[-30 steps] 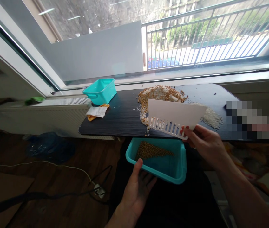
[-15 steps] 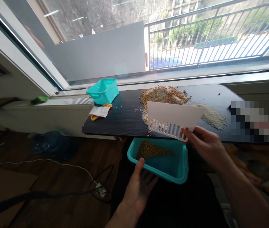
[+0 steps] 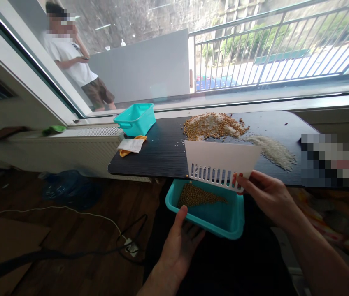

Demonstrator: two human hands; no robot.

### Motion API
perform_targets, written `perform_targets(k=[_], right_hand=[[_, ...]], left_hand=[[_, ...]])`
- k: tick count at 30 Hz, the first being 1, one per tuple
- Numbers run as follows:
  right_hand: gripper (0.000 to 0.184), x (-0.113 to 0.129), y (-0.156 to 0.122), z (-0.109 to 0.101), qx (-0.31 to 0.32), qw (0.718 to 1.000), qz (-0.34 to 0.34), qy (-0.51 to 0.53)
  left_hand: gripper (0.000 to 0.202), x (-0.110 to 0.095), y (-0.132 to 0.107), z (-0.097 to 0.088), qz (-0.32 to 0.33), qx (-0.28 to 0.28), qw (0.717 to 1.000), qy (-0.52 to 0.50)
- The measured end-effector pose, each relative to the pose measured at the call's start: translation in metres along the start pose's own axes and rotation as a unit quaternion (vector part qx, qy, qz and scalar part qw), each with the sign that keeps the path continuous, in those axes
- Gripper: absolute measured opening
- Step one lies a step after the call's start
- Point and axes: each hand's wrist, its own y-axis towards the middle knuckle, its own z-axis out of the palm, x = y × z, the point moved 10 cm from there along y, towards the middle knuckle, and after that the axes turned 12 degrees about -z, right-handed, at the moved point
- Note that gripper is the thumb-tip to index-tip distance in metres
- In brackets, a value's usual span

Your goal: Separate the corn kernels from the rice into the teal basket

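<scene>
My left hand (image 3: 179, 242) grips the near rim of a teal plastic bin (image 3: 226, 218), held just below the front edge of a black tabletop (image 3: 162, 152). A wedge of brown beans (image 3: 197, 195) lies in the bin. My right hand (image 3: 265, 195) pinches the corner of a white slotted scraper (image 3: 220, 162), which stands on edge at the table's front, right above the bin. Behind it lie a pile of mixed beans and rice (image 3: 213, 125) and a smaller heap of white rice (image 3: 273, 150).
A second teal bin (image 3: 136, 119) sits at the table's back left, beside a white and orange packet (image 3: 131, 145). A radiator (image 3: 69, 144) stands left of the table. Cables (image 3: 122, 242) run over the wooden floor. A person (image 3: 75, 61) stands outside the window.
The scraper has slid toward me to the table's front edge, over the bin, clearing grains from in front of the pile. A person outside the window has come into view.
</scene>
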Motion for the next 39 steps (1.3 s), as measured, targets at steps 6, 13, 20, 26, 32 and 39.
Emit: perform_targets(k=[6,13,20,26,32,39], right_hand=[[0.035,0.0,-0.004,-0.014,-0.047,0.999,-0.006,-0.023],[0.025,-0.001,0.009,0.029,-0.008,0.999,-0.043,-0.001],[0.022,0.007,0.032,0.088,0.073,0.985,-0.137,-0.079],[0.024,0.028,-0.017,0.081,0.112,0.97,-0.172,-0.134],[0.024,0.008,-0.054,-0.012,-0.114,0.977,-0.08,-0.162],[0.029,-0.007,-0.062,-0.098,-0.29,0.935,0.014,-0.204]], left_hand=[[0.056,0.0,0.001,0.0,-0.004,-0.005,1.0,-0.003],[0.059,-0.008,0.005,-0.011,0.003,-0.007,1.0,0.0],[0.053,-0.056,-0.008,-0.063,0.078,-0.074,0.993,-0.038],[0.055,-0.064,-0.02,-0.068,0.099,-0.072,0.991,-0.046],[0.055,-0.033,-0.015,-0.051,0.056,-0.04,0.997,-0.038],[0.053,0.009,0.001,-0.017,-0.029,0.003,1.0,-0.003]])
